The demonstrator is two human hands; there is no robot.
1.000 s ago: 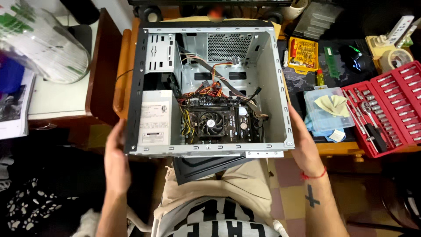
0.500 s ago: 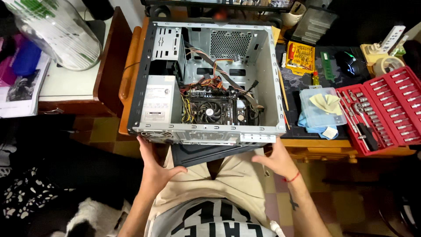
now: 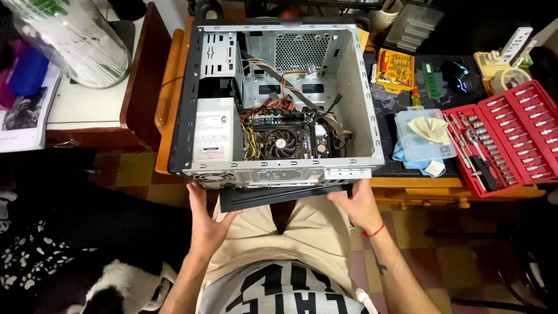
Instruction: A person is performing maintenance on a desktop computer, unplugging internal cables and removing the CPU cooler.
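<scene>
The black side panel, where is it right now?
In the head view the black side panel lies low at centre, under the open computer case's near edge, above the lap, between the left hand and right hand.

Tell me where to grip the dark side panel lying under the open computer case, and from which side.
Grip the dark side panel along its near edge, the only strip showing past the open computer case, coming from the person's side. It lies flat under the case, so pinch near both corners, where the left hand and right hand already are.

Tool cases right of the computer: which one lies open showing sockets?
The red socket case, lid flung back, rows of metal sockets showing. The yellow bit case and clear blue box are smaller.
</scene>
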